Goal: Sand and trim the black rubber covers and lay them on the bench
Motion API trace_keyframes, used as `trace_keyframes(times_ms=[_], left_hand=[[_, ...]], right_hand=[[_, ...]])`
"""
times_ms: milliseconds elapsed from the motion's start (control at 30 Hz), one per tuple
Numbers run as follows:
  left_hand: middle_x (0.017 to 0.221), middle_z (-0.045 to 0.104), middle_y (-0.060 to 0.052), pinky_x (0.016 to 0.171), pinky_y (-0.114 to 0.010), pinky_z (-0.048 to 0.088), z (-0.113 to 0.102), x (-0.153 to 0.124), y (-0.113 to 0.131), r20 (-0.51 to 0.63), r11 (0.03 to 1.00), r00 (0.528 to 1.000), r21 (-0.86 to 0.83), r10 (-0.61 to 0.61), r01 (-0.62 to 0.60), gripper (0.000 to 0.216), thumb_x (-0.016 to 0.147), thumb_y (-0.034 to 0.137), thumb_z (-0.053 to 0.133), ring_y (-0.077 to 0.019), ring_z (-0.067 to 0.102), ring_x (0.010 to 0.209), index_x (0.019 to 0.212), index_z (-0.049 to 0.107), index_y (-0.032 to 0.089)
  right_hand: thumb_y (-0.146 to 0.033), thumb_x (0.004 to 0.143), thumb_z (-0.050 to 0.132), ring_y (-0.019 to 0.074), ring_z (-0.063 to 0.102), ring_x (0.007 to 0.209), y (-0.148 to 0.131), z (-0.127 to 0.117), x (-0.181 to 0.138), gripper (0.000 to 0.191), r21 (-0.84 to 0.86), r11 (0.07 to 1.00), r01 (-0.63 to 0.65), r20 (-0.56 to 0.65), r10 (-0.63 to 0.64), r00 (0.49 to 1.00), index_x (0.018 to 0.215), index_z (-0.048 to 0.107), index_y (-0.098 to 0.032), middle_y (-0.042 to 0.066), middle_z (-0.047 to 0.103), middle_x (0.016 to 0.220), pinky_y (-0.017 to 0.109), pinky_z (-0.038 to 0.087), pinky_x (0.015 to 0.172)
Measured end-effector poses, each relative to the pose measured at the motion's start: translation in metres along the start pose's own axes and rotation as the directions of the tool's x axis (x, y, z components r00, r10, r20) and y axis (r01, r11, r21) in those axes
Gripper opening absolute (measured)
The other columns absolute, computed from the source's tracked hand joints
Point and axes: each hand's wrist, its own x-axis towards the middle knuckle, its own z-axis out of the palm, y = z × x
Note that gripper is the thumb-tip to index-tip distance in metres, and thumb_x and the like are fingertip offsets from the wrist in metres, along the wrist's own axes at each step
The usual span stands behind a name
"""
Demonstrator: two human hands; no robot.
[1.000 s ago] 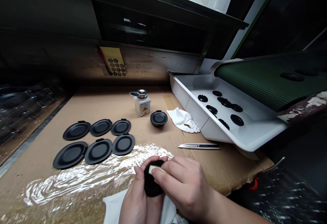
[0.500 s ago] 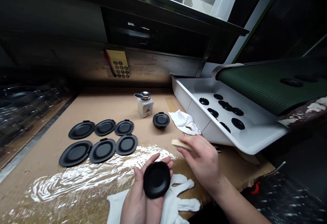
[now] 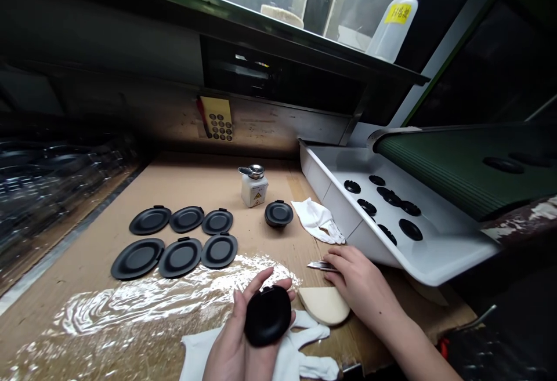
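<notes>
My left hand (image 3: 228, 349) is closed round a black round cap (image 3: 267, 314) and holds it upright over a white glove (image 3: 307, 363) at the table's near edge. My right hand (image 3: 363, 282) rests on the cardboard to the right, its fingers curled over a metal utility knife (image 3: 317, 265) whose tip sticks out to the left. A beige oval pad (image 3: 324, 304) lies flat on the table between the two hands, with nothing gripping it.
Several black lids (image 3: 180, 236) lie in two rows at left. A small white bottle (image 3: 253, 188), a black cap (image 3: 278, 214) and another white glove (image 3: 319, 220) sit behind. A white tray (image 3: 435, 256) with caps and a green conveyor (image 3: 452, 163) stand at right.
My right hand lifted the beige pad off the black cap, set it down on the table and moved right onto the knife. My left hand kept hold of the cap.
</notes>
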Motion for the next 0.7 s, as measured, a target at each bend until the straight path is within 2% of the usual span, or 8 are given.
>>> trace_keyframes(times_ms=[133,233,333,433,500,567,633,700], left_hand=[[0.113,0.061,-0.024,0.087,-0.047,0.042,-0.001,0.001,-0.001,0.009,1.000,1.000,0.006,0.006,-0.006,0.033,0.085,0.023,0.045,-0.0283,0.061,0.097,0.116,0.051,0.011],[0.111,0.063,-0.023,0.087,-0.046,0.042,-0.003,0.003,-0.002,0.019,1.000,1.000,-0.017,-0.022,0.023,0.031,0.085,0.026,0.047,-0.0290,0.060,0.100,0.111,0.054,0.012],[0.109,0.065,-0.021,0.087,-0.042,0.042,-0.007,0.006,-0.003,0.033,0.992,0.998,-0.106,-0.062,0.065,0.034,0.084,0.037,0.047,-0.0284,0.058,0.103,0.104,0.060,0.013],[0.111,0.064,-0.021,0.087,-0.040,0.041,-0.009,0.009,-0.005,0.041,0.984,0.995,-0.153,-0.088,0.094,0.039,0.082,0.043,0.047,-0.0280,0.056,0.106,0.101,0.062,0.012],[0.112,0.064,-0.021,0.085,-0.040,0.042,-0.010,0.010,-0.005,0.040,0.985,0.995,-0.141,-0.097,0.101,0.040,0.081,0.043,0.049,-0.0287,0.056,0.106,0.101,0.063,0.011],[0.112,0.064,-0.021,0.083,-0.040,0.044,-0.009,0.009,-0.005,0.037,0.986,0.994,-0.126,-0.102,0.106,0.041,0.081,0.043,0.050,-0.0288,0.056,0.106,0.102,0.063,0.011],[0.112,0.064,-0.021,0.082,-0.039,0.045,-0.009,0.009,-0.005,0.036,0.987,0.994,-0.125,-0.099,0.102,0.039,0.081,0.042,0.050,-0.0277,0.057,0.104,0.101,0.064,0.010],[0.110,0.065,-0.020,0.082,-0.038,0.045,-0.008,0.008,-0.004,0.033,0.986,0.995,-0.136,-0.093,0.097,0.038,0.082,0.041,0.049,-0.0270,0.058,0.104,0.098,0.065,0.010]], right_hand=[[-0.012,0.077,0.056,0.0193,0.058,0.086,0.006,0.004,0.008,0.013,-0.003,1.000,-0.023,0.046,0.023,0.999,0.083,0.065,-0.020,0.004,0.063,0.090,0.033,0.051,0.077],[-0.017,0.081,0.054,0.0201,0.057,0.092,-0.007,-0.004,0.003,0.018,0.016,1.000,-0.017,0.072,0.016,0.997,0.096,0.063,-0.020,0.006,0.062,0.098,0.035,0.050,0.083],[-0.025,0.075,0.064,0.0217,0.053,0.103,-0.025,-0.017,-0.006,0.034,0.123,0.991,0.047,0.248,-0.077,0.966,0.108,0.058,-0.028,0.002,0.058,0.112,0.036,0.046,0.090],[-0.020,0.070,0.067,0.0211,0.050,0.110,-0.031,-0.024,-0.011,0.043,0.232,0.972,0.035,0.378,-0.123,0.918,0.109,0.057,-0.034,-0.001,0.056,0.118,0.035,0.043,0.094],[-0.018,0.075,0.061,0.0190,0.051,0.109,-0.028,-0.024,-0.012,0.039,0.295,0.955,-0.023,0.355,-0.087,0.931,0.111,0.056,-0.031,0.000,0.056,0.116,0.032,0.043,0.094],[-0.024,0.079,0.056,0.0175,0.053,0.107,-0.024,-0.022,-0.010,0.033,0.369,0.927,-0.065,0.274,-0.042,0.961,0.112,0.054,-0.029,0.001,0.058,0.114,0.030,0.044,0.092],[-0.026,0.084,0.049,0.0159,0.055,0.103,-0.025,-0.021,-0.009,0.029,0.421,0.905,-0.052,0.142,-0.009,0.990,0.113,0.053,-0.027,0.001,0.060,0.111,0.027,0.045,0.088],[-0.021,0.088,0.040,0.0137,0.058,0.096,-0.032,-0.019,-0.007,0.029,0.423,0.906,0.012,-0.016,-0.006,1.000,0.113,0.053,-0.025,0.002,0.062,0.106,0.023,0.047,0.081]])
